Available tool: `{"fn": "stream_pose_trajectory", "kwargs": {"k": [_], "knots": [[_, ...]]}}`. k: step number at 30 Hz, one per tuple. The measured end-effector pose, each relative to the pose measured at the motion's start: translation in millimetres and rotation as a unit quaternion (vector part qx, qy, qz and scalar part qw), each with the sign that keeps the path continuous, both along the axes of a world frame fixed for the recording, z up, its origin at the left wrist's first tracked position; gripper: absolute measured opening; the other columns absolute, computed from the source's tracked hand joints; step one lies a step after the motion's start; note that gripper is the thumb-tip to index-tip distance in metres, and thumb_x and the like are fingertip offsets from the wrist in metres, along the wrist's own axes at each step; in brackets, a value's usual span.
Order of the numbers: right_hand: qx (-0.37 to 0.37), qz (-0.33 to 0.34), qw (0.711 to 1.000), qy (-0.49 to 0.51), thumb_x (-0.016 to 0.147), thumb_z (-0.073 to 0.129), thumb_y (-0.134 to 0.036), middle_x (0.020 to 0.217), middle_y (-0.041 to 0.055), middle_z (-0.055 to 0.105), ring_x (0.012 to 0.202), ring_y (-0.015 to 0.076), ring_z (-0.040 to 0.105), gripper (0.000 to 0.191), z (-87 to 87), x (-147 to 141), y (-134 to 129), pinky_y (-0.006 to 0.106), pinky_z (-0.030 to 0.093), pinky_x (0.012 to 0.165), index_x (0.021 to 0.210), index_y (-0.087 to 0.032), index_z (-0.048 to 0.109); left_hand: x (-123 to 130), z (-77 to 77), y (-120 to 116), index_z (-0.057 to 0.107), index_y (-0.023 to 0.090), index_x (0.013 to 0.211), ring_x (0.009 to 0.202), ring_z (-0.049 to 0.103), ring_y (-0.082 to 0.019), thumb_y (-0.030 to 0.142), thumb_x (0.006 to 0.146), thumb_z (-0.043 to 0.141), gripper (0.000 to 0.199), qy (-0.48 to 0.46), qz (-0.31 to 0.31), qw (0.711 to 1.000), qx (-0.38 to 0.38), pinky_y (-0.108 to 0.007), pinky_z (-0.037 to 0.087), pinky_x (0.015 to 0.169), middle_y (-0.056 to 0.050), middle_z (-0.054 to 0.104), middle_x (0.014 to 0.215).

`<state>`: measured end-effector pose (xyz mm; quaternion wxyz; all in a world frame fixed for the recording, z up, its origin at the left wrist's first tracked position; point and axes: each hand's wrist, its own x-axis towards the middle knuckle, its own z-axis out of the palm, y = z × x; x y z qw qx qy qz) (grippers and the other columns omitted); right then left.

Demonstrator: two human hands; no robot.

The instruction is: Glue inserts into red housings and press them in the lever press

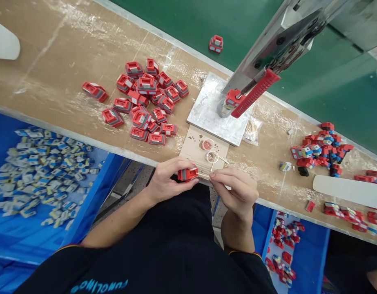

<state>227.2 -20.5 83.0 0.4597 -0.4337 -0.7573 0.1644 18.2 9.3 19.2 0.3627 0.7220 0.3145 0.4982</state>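
And your left hand has the red toy piece held between thumb and fingers! Your right hand sits just beside it, fingertips pinched narrow; whether they grip anything, I can't tell. Just beyond your hands, two small round cups; further out, the metal plate; beyond your left hand, heaped red pieces.
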Motion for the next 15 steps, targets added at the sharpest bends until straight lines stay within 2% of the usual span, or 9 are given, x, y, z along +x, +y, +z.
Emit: {"fn": "stream_pose_trajectory", "kwargs": {"k": [2, 4, 8, 10, 11, 13, 15], "knots": [[0.004, -0.001, 1.0, 0.006, 0.093, 0.074, -0.003, 0.085, 0.0017, 0.084, 0.068, 0.0166, 0.079, 0.025, 0.3, 1, -2, 0.026, 0.064, 0.06, 0.103, -0.026, 0.08, 0, -0.8, 0, 0.074, 0.02, 0.108, 0.089, 0.083, -0.02, 0.026, 0.09, 0.087, 0.023, -0.003, 0.001, 1.0, -0.003, -0.029, 0.068, 0.083, -0.008, 0.085, 0.099], [0.011, -0.03, 0.999, 0.033, 0.093, 0.075, -0.006, 0.084, 0.0014, 0.084, 0.068, 0.017, 0.079, 0.023, -2.3, 7, -5, 0.027, 0.064, 0.06, 0.102, -0.026, 0.08, 0, -2.5, -1, 0.074, 0.02, 0.107, 0.09, 0.084, -0.02, 0.027, 0.09, 0.088, 0.023, -0.015, 0.003, 1.0, -0.012, -0.029, 0.068, 0.084, -0.009, 0.085, 0.1], [0.05, -0.183, 0.976, 0.11, 0.093, 0.08, -0.014, 0.079, -0.0003, 0.08, 0.068, 0.0181, 0.077, 0.015, -16.5, 33, -5, 0.031, 0.062, 0.06, 0.097, -0.029, 0.082, -4, -10.2, -3, 0.074, 0.02, 0.106, 0.098, 0.085, -0.023, 0.031, 0.089, 0.09, 0.026, -0.056, 0.004, 0.995, -0.086, -0.029, 0.068, 0.085, -0.012, 0.086, 0.109], [0.036, -0.219, 0.971, 0.087, 0.095, 0.079, -0.018, 0.079, 0.0, 0.079, 0.067, 0.0174, 0.075, 0.01, -25.5, 46, -1, 0.029, 0.058, 0.058, 0.094, -0.028, 0.082, -8, -15.9, -4, 0.072, 0.021, 0.107, 0.097, 0.086, -0.023, 0.033, 0.088, 0.091, 0.03, -0.088, 0.002, 0.985, -0.148, -0.029, 0.07, 0.083, -0.014, 0.086, 0.116], [0.014, -0.209, 0.976, 0.056, 0.096, 0.078, -0.019, 0.08, 0.0005, 0.08, 0.068, 0.017, 0.075, 0.009, -29.8, 50, 3, 0.028, 0.057, 0.057, 0.094, -0.027, 0.082, -10, -18.9, -4, 0.07, 0.021, 0.107, 0.095, 0.086, -0.023, 0.033, 0.088, 0.092, 0.031, -0.108, 0.0, 0.979, -0.174, -0.03, 0.07, 0.082, -0.014, 0.086, 0.118], [-0.03, -0.149, 0.988, -0.025, 0.1, 0.074, -0.019, 0.085, 0.0022, 0.082, 0.072, 0.0172, 0.074, 0.01, -37.1, 51, 11, 0.028, 0.057, 0.061, 0.096, -0.025, 0.081, -14, -24.4, -2, 0.068, 0.021, 0.108, 0.093, 0.086, -0.023, 0.031, 0.088, 0.092, 0.032, -0.15, -0.003, 0.967, -0.206, -0.03, 0.071, 0.08, -0.013, 0.086, 0.12], [-0.039, -0.091, 0.991, -0.094, 0.102, 0.072, -0.02, 0.089, 0.0038, 0.081, 0.077, 0.0181, 0.073, 0.011, -42.4, 48, 19, 0.03, 0.059, 0.067, 0.1, -0.025, 0.081, -18, -27.7, 1, 0.067, 0.022, 0.109, 0.093, 0.087, -0.023, 0.027, 0.089, 0.091, 0.031, -0.178, -0.001, 0.96, -0.218, -0.029, 0.072, 0.079, -0.013, 0.086, 0.12]]}}
